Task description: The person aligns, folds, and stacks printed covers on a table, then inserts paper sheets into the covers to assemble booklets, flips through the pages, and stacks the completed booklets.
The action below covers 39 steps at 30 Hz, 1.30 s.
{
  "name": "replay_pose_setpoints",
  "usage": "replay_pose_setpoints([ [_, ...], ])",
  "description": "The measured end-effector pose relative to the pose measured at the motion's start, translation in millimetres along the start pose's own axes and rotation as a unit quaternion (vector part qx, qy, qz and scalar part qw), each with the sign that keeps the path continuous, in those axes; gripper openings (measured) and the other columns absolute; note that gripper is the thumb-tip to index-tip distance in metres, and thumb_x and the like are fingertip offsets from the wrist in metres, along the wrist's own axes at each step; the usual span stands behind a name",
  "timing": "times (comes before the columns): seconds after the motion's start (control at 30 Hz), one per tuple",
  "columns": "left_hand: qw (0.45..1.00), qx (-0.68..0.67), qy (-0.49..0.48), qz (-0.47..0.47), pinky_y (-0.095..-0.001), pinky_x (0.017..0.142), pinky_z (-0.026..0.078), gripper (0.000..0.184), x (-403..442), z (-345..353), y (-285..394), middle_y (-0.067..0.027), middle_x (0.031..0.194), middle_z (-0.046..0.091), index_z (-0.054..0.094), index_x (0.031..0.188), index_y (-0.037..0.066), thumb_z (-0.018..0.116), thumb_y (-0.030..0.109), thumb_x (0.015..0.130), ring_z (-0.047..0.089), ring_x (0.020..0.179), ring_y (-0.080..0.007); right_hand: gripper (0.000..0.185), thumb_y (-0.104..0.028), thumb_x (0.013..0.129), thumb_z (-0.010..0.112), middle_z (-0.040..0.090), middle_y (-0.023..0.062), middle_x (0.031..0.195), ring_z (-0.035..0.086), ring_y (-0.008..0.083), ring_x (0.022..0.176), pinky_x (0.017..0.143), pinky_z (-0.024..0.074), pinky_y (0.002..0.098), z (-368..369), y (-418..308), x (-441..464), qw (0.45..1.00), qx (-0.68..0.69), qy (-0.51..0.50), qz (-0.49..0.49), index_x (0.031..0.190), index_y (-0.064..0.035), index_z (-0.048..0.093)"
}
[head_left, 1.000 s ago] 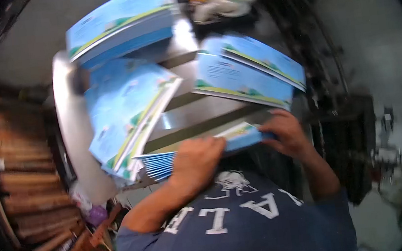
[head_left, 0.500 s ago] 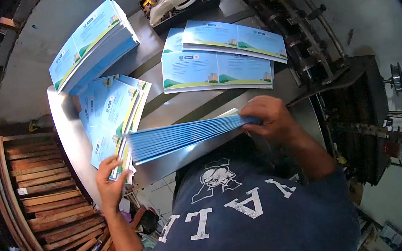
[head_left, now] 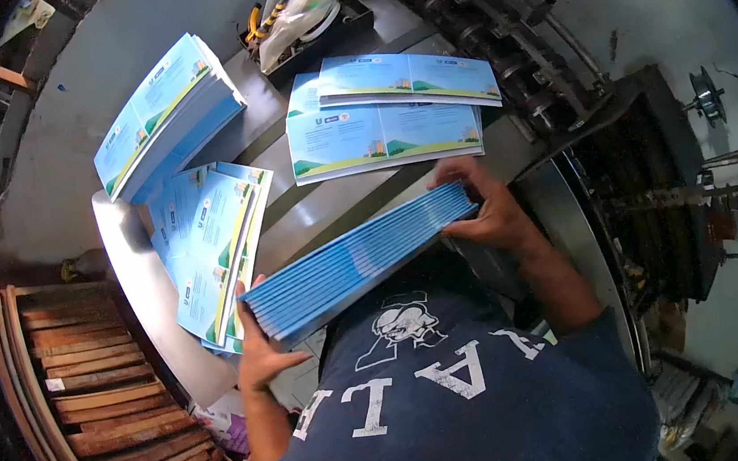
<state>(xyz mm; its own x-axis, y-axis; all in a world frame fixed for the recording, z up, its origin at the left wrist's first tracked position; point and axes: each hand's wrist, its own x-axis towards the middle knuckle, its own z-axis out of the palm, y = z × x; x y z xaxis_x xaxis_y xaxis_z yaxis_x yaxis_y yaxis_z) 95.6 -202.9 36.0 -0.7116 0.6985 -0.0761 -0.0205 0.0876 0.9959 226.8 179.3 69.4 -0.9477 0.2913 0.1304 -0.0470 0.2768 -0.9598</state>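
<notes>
A stack of blue printed booklets is held aslant in front of my shirt, its layered blue edges facing me. At its right end my right hand grips it, fingers over the far side and thumb beneath. Against the left end rests my left hand, fingers partly hidden behind the stack and thumb sticking out below. Just beyond my left hand, a fanned pile of the same booklets lies on the metal table.
A tall booklet stack stands at the back left. More booklets lie at the back right. Behind them is a black tray with pliers and a plastic bag. Dark machinery borders the right; wooden slats are at left.
My left hand has left the fanned pile and come against the stack's left end. The stack has tilted, its left end lower and nearer me, showing more of its edges.
</notes>
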Motion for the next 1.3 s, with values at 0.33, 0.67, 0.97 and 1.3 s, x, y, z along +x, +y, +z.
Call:
replay_pose_setpoints([
  [0.33,0.96,0.018,0.265,0.084,-0.0335,0.101,0.04,0.049,13,32,-16,-0.0136,0.117,0.059,0.045,0.122,0.002,0.071,-0.002,0.08,0.056,0.112,-0.0218,0.06,-0.004,0.072,0.079,0.056,0.007,0.111,0.056,0.0181,0.106,0.094,0.0455,0.0343,18,20,-7,0.998,0.037,0.038,0.034,0.121,-0.0108,0.045],
  [0.67,0.979,0.018,0.2,-0.033,-0.0326,0.094,0.044,0.046,0,18,-37,-0.01,0.115,0.059,0.049,0.123,0.0,0.069,-0.002,0.082,0.056,0.104,-0.0174,0.067,-0.005,0.073,0.079,0.058,0.0105,0.113,0.058,0.0221,0.108,0.096,0.0459,0.037,40,44,-35,0.997,0.071,0.034,0.023,0.129,-0.0076,0.041],
  [0.97,0.986,-0.001,0.165,0.025,-0.0312,0.086,0.045,0.031,-1,3,-50,-0.0085,0.104,0.06,0.055,0.108,0.0,0.07,-0.003,0.081,0.057,0.096,-0.0165,0.058,0.001,0.071,0.079,0.055,0.008,0.108,0.056,0.0208,0.105,0.093,0.0447,0.0328,60,16,-67,0.993,-0.001,0.117,0.017,0.119,-0.0061,0.048],
  [1.3,0.967,0.061,0.066,0.239,-0.0443,0.099,0.043,0.031,-43,37,24,-0.0096,0.096,0.058,0.043,0.1,0.007,0.067,0.024,0.091,0.058,0.101,-0.0249,0.049,-0.007,0.071,0.082,0.056,0.0102,0.1,0.057,0.0205,0.096,0.082,0.0487,0.034,73,-93,-206,0.947,-0.054,0.254,-0.19,0.107,-0.0091,0.049],
])
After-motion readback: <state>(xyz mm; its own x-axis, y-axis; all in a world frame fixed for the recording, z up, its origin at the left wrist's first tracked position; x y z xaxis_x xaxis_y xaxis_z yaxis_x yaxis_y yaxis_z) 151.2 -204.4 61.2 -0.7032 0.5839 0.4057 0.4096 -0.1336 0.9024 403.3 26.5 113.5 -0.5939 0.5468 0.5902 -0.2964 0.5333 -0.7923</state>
